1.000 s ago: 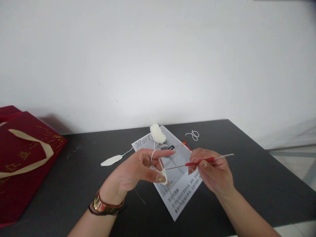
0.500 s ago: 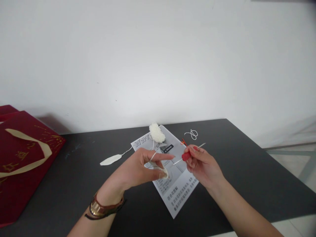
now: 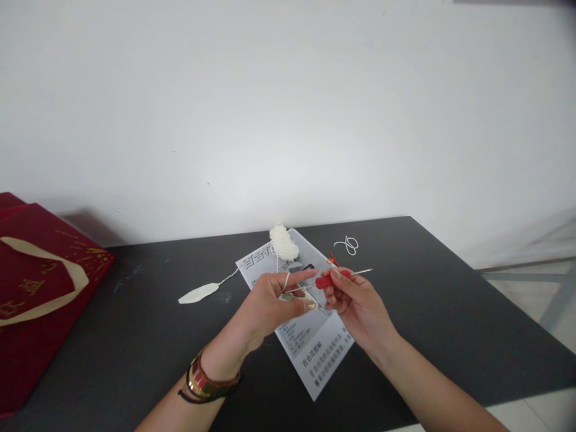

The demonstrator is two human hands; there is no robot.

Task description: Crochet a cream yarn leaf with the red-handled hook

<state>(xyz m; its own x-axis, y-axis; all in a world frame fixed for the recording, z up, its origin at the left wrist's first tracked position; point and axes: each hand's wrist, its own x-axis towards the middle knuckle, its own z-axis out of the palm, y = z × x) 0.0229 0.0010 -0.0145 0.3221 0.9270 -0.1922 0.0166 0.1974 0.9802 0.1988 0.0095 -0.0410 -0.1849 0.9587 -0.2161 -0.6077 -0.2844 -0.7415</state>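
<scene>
In my right hand is a crochet hook with a red grip, its metal shaft pointing left between the fingers of my left hand. My left thumb pinches a small piece of white crochet work, and a strand of white yarn loops over the outstretched index finger. Behind the hands, a ball of white yarn rests on the top of a printed sheet. How the hook's tip meets the yarn is too small to tell.
A finished-looking white leaf-shaped piece lies left on the dark table. Back right are a loose white yarn loop and a small orange item. A red gift bag stands at the far left, against a white wall.
My right hand has brought the crochet hook leftward, so its shaft now reaches between my left fingers. My left hand has shifted slightly right with the crochet work.
</scene>
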